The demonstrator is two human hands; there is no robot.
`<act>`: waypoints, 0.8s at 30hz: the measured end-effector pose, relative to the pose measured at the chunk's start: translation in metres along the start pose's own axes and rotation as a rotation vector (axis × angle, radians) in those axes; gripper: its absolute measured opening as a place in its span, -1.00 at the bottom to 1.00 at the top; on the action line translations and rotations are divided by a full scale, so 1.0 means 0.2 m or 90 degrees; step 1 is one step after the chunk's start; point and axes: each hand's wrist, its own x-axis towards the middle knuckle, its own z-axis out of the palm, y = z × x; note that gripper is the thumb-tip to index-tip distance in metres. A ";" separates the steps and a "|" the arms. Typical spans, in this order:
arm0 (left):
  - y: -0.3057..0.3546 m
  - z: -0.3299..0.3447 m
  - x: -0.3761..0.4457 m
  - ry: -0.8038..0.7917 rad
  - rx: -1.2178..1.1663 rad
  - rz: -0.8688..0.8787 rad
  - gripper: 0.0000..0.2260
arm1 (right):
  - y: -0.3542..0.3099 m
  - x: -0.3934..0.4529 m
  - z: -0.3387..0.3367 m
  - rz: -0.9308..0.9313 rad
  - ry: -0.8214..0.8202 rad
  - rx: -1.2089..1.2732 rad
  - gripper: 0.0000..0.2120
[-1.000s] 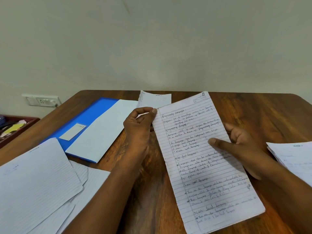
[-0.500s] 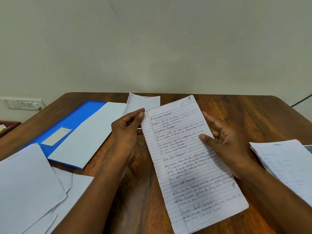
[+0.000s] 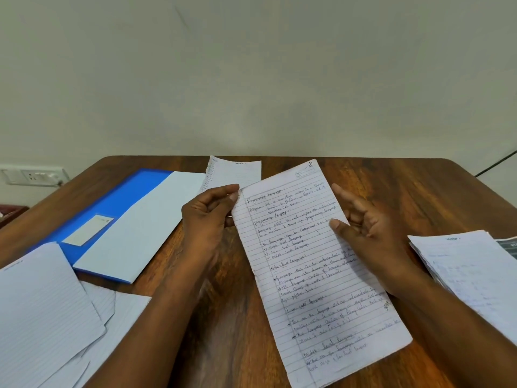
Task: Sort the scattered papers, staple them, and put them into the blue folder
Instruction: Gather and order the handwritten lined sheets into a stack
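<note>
Grip: a handwritten sheet (image 3: pixel 316 264) is pinched at its upper left edge by the left hand (image 3: pixel 207 219), thumb and fingertips closed on the paper; the right hand (image 3: pixel 369 236) is spread, its thumb laid on the sheet's right side, the other fingers seemingly behind it.
Sheet position: it is held lifted and slanted over the wooden table (image 3: pixel 419 191), between both hands.
Blue folder (image 3: pixel 120 203): it lies left of the pinch, a pale sheet (image 3: pixel 145 228) resting across it.
Other papers: loose sheets (image 3: pixel 42 303) are spread lower left of the grip; a stack (image 3: pixel 470 275) sits to the right; a small page (image 3: pixel 235 169) lies just beyond it.
Step advice: the circled page number at the top corner should probably be read before the sheet is placed, and edges squared for stapling.
Hand pose: both forearms are angled inward, wrists raised.
</note>
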 end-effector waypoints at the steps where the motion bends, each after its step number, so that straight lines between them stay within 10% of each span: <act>1: 0.00 0.00 0.00 -0.004 -0.012 -0.006 -0.84 | 0.00 0.00 0.00 -0.005 0.003 -0.003 -0.42; 10: 0.02 -0.02 -0.01 -0.057 -0.023 -0.031 -0.73 | 0.04 0.02 -0.02 0.002 0.011 -0.030 -0.43; 24: 0.05 -0.02 -0.09 -0.047 0.245 0.232 -0.68 | 0.08 0.03 -0.04 -0.001 0.025 -0.039 -0.44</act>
